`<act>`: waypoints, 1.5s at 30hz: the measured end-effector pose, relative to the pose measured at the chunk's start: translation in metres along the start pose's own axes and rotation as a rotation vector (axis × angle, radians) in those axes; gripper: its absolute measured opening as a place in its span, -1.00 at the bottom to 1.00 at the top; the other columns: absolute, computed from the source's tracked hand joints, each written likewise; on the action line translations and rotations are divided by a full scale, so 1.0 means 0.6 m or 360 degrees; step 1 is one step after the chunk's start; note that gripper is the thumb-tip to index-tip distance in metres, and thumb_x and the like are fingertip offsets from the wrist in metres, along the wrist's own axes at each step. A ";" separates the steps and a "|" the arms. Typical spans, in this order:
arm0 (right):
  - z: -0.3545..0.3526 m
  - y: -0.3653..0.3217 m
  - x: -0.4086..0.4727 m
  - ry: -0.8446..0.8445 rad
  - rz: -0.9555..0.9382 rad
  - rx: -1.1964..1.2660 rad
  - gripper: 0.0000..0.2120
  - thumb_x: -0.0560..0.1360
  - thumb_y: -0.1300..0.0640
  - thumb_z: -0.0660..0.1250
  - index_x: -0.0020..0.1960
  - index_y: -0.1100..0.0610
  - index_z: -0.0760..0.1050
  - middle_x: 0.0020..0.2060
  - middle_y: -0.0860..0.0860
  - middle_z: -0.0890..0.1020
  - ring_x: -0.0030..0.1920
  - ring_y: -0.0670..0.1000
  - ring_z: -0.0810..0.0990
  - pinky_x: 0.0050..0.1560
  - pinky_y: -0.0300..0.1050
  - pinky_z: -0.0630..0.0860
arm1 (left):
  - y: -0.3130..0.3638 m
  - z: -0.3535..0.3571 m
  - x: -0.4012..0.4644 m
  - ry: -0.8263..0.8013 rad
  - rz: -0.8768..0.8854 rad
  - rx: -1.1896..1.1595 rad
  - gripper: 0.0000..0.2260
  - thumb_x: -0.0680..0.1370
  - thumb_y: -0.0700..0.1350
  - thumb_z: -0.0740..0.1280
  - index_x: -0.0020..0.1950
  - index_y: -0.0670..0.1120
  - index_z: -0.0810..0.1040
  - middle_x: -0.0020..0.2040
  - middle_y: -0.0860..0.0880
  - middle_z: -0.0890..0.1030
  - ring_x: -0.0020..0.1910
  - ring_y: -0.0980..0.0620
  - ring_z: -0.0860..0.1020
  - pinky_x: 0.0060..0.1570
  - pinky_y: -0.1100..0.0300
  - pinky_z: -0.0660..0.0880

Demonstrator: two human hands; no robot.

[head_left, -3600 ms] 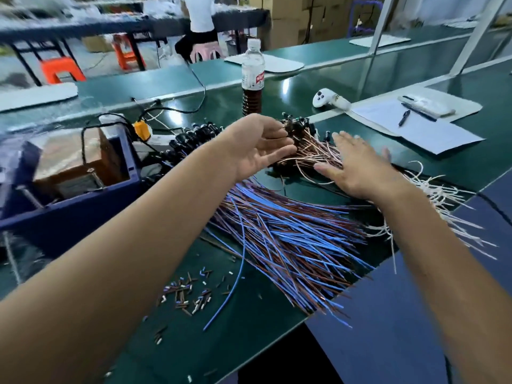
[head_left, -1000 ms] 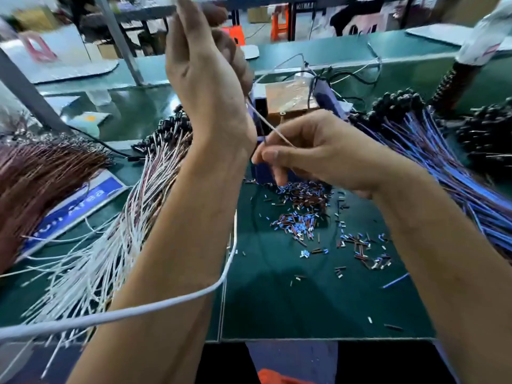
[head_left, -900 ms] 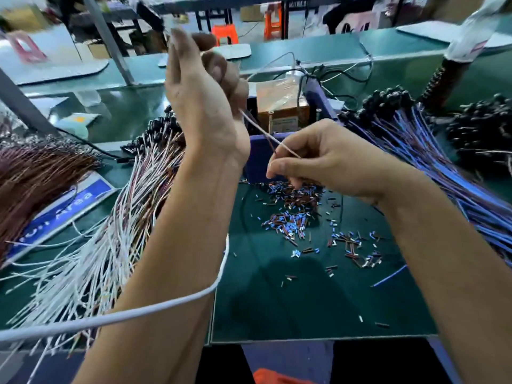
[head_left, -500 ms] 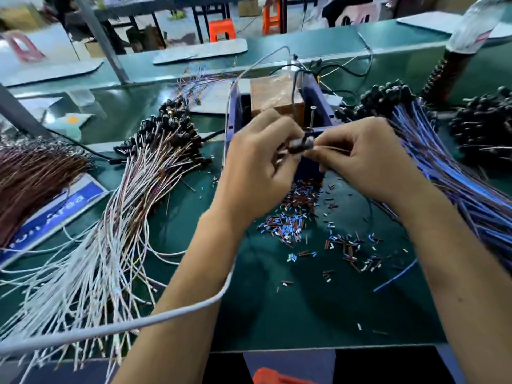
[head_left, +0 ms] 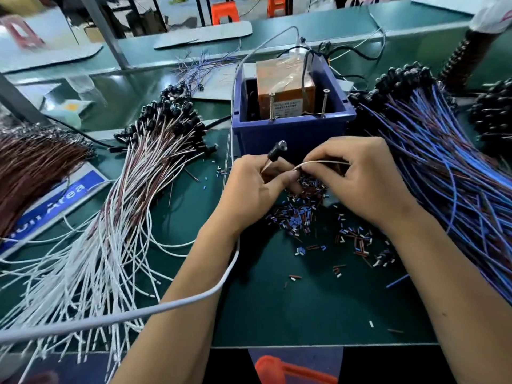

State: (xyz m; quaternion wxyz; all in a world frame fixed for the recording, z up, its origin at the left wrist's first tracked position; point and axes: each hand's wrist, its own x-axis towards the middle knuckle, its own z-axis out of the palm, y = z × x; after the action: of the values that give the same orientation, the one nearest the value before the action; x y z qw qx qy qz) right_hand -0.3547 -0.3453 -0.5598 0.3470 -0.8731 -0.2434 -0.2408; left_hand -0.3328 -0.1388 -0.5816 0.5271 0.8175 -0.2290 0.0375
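Observation:
My left hand (head_left: 250,187) pinches a thin white-and-brown wire just below its small black connector (head_left: 278,149), which points up in front of the blue bin (head_left: 293,131). My right hand (head_left: 363,181) pinches the same wire (head_left: 324,162) further along, where it arcs between the two hands. Both hands hover over a heap of cut insulation bits (head_left: 299,214) on the green mat.
A pile of white-and-brown wires with black connectors (head_left: 116,217) fans out at left, blue-and-brown wires (head_left: 448,184) at right, brown wires (head_left: 33,167) at far left. The bin holds an orange-wrapped device (head_left: 285,87) with two upright screws. A grey cable (head_left: 138,314) crosses my left forearm.
Since half a second ago both hands have dropped toward me, away from the bin's rim. The wire now bows between them and the black connector sticks up from my left hand.

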 end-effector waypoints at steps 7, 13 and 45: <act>-0.009 -0.002 -0.006 0.0016 0.0023 0.0060 -0.96 0.54 0.19 0.52 -0.05 0.16 0.73 -0.18 -0.05 0.72 -0.14 -0.09 0.67 -0.08 -0.03 0.58 | 0.001 -0.006 -0.003 -0.0071 -0.0128 -0.0412 -0.98 0.56 -0.29 0.45 -0.08 -0.23 0.65 -0.22 -0.16 0.73 -0.44 0.26 0.54 -0.39 0.46 0.37; -0.014 0.000 -0.007 -0.0023 0.0027 0.0121 -0.97 0.52 0.20 0.54 -0.08 0.15 0.72 -0.20 -0.06 0.71 -0.15 -0.08 0.68 -0.09 -0.03 0.58 | 0.006 -0.013 -0.004 -0.0203 -0.0219 -0.0554 -0.94 0.56 -0.25 0.43 -0.10 -0.23 0.65 -0.26 -0.19 0.71 -0.55 0.20 0.34 -0.52 0.39 0.25; -0.056 0.003 -0.013 -0.0631 0.0129 0.3109 -0.53 0.61 0.42 0.19 0.51 0.49 0.27 0.43 0.44 0.43 -0.02 0.23 0.58 -0.11 0.00 0.42 | 0.010 -0.025 0.000 -0.0202 -0.0228 -0.1239 -0.79 0.64 -0.17 0.28 -0.11 -0.02 0.68 0.08 -0.28 0.59 -0.51 0.22 0.21 -0.54 0.39 0.17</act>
State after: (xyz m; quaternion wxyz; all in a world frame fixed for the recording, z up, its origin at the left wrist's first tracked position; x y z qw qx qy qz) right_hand -0.3681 -0.3730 -0.5441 0.8741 -0.2368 -0.3582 0.2271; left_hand -0.3326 -0.1278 -0.5701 0.7837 0.5711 -0.2005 -0.1394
